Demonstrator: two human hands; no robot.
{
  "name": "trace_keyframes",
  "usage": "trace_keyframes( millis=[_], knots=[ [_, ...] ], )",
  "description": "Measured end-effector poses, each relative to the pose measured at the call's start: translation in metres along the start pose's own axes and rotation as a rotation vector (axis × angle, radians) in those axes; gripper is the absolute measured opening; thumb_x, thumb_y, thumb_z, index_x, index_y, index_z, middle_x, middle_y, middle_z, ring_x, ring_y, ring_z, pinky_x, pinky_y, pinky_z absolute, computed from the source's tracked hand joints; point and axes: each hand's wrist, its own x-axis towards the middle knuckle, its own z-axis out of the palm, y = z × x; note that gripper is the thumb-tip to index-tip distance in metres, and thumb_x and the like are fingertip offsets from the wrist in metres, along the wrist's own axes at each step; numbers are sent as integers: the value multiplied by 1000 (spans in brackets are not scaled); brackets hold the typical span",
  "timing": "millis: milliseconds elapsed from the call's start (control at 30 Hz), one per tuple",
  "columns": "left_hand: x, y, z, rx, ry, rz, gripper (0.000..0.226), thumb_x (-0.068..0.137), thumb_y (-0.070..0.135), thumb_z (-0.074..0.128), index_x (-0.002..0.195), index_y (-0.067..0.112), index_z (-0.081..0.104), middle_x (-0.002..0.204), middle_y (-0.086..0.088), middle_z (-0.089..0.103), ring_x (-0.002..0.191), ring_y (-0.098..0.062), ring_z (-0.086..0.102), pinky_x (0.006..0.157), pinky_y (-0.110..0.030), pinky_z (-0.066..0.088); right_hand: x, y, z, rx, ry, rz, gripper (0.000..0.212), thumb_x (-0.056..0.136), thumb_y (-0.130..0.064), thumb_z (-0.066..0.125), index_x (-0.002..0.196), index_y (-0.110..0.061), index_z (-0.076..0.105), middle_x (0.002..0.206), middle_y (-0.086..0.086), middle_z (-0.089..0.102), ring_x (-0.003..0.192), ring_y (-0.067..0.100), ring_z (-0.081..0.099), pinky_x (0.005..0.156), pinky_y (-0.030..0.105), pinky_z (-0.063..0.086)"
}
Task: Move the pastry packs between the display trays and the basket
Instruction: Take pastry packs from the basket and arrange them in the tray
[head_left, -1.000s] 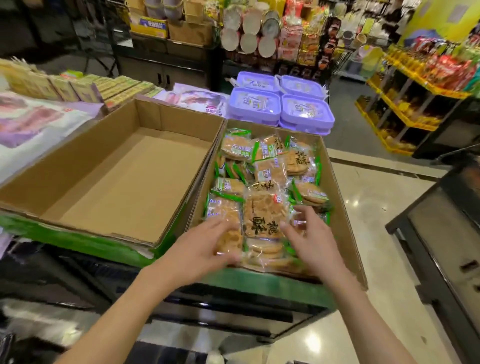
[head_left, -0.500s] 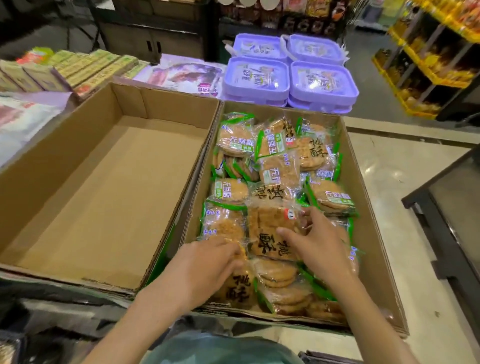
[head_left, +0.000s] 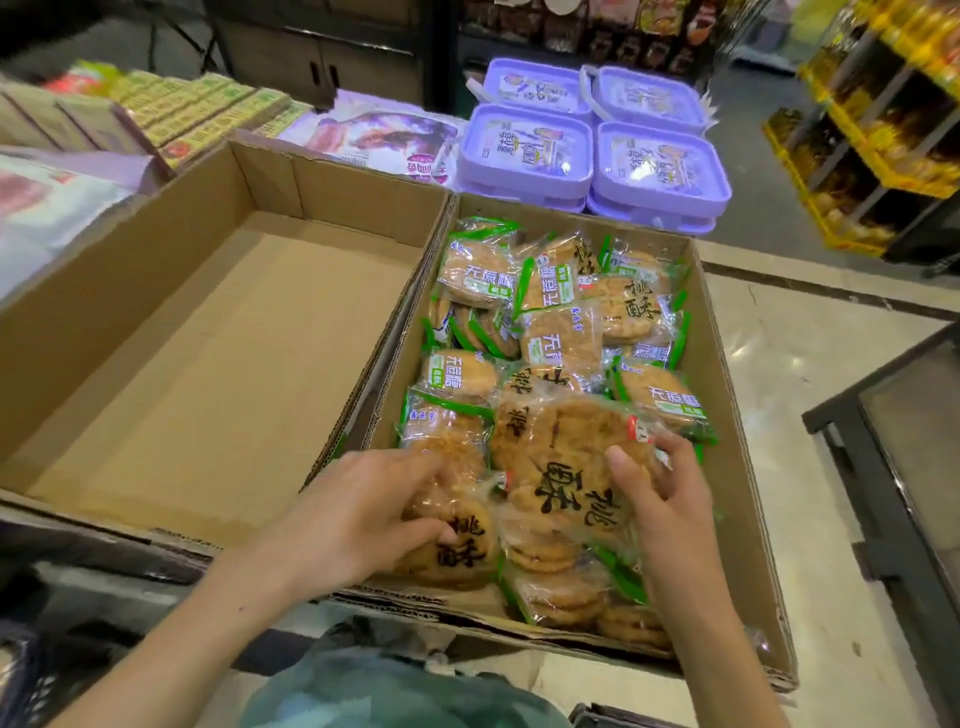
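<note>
A cardboard display tray (head_left: 737, 467) on the right holds several clear packs of round golden pastries with green edges and black characters. My right hand (head_left: 660, 499) grips the right edge of a large pastry pack (head_left: 556, 452), which is tilted up above the others. My left hand (head_left: 363, 514) has its fingers curled round a smaller pastry pack (head_left: 457, 551) at the tray's near left corner. To the left stands a second cardboard tray (head_left: 182, 364) with nothing in it. No basket is clearly visible.
Purple lidded tubs (head_left: 597, 150) are stacked behind the trays. Flat boxed goods (head_left: 197, 109) and printed bags (head_left: 384, 135) lie at the back left. A yellow shelf rack (head_left: 883, 130) stands across the tiled aisle (head_left: 810, 364), and a dark metal frame (head_left: 893, 467) is at right.
Both hands have closed on packs. The right hand has lifted and tilted the large pack; the left has wrapped round the near-left pack. The view has dipped closer to the trays.
</note>
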Motion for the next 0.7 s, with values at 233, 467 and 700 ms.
trace_keyframes(
  millis=[233, 467, 700],
  knots=[
    [-53, -3, -43, -657, 594, -203, 35, 81, 56, 77, 97, 30, 61, 74, 9, 65, 61, -5, 57, 55, -19, 48, -10, -24, 26, 237, -38, -61, 66, 61, -72, 81, 115, -38, 62, 116, 0, 72, 107, 18, 68, 91, 40, 52],
    [-168, -35, -46, -774, 972, -412, 34, 89, 54, 69, 105, 26, 56, 95, -8, 67, 76, -28, 64, 56, -35, 54, -65, -63, 128, 359, -395, -26, 35, 80, -19, 72, 114, -16, 62, 97, -2, 73, 87, 10, 70, 67, 21, 57],
    [-376, -92, -11, -1000, 1426, -742, 19, 81, 40, 69, 99, 36, 63, 98, 7, 74, 88, -13, 72, 62, -28, 56, -212, -59, 294, 286, -962, 39, 41, 80, -15, 71, 120, -11, 63, 107, 11, 75, 93, 24, 72, 78, 40, 60]
  ],
)
